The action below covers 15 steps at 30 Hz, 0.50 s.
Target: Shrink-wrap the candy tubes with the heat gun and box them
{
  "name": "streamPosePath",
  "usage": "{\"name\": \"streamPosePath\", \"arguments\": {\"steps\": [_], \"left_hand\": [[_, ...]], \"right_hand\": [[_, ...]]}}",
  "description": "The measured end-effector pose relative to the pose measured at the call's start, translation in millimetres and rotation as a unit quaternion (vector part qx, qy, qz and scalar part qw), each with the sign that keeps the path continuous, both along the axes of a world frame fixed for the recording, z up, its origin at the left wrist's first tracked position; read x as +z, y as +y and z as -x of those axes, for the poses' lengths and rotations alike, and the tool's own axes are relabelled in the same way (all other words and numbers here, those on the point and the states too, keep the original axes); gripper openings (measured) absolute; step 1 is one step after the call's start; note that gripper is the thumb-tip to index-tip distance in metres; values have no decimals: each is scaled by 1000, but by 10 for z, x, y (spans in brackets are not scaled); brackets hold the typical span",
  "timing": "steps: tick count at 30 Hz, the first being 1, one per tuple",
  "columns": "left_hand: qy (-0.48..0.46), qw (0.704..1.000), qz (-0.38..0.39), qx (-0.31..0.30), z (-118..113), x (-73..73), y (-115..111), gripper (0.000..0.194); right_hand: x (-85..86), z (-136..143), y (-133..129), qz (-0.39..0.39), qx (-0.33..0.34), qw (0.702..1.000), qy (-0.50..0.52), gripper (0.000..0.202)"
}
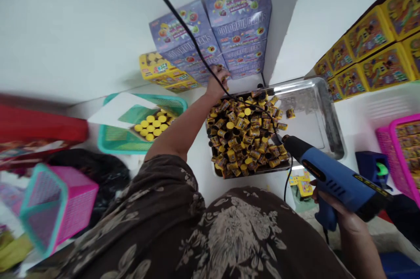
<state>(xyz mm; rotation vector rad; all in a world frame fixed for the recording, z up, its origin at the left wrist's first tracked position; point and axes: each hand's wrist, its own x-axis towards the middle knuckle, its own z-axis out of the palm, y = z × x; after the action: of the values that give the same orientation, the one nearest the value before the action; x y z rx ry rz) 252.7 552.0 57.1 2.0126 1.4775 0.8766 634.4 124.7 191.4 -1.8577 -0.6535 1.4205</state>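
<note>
While the right hand (343,214) is wrapped around the handle of a blue heat gun (331,174), its black nozzle (294,148) points over the right edge of a heap of small yellow-and-brown printed canisters (238,134). That heap covers the left and middle of a metal tray (306,95), with one canister lying apart toward the right. Whether the gun is running cannot be told; if so, lingering on one spot could scorch or warp the nearest canisters. A black cord (179,16) slants across the view over the tray, and a tug on it could pull the gun off aim or drag canisters. Farther off, the left hand (218,80) has curled fingers beside stacked purple Colorful Beans cartons (241,12); whether they grip anything I cannot tell. A careless knock there could topple those cartons.
</note>
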Motion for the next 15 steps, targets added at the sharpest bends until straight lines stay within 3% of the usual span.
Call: {"name": "streamPosePath", "arguments": {"steps": [4,7,9,11,13,15], "left_hand": [[-34,994,-5,107,511,237,-635,24],[-75,990,-9,121,601,382,-1296,26],[-83,995,-4,46,461,442,-1701,25],[-54,996,16,-70,218,478,-2005,20],[-10,986,33,-162,-22,506,-2175,16],[28,978,39,-203,-169,549,-2211,16]], "right_hand": [[-97,-9,-136,30,-9,999,28,49],[-109,70,-95,27,-21,999,21,52],[-96,130,-40,20,-9,999,33,55],[-86,209,40,17,38,997,63,56],[-81,310,138,14,81,993,79,57],[-80,411,224,5,97,993,73,57]]}}
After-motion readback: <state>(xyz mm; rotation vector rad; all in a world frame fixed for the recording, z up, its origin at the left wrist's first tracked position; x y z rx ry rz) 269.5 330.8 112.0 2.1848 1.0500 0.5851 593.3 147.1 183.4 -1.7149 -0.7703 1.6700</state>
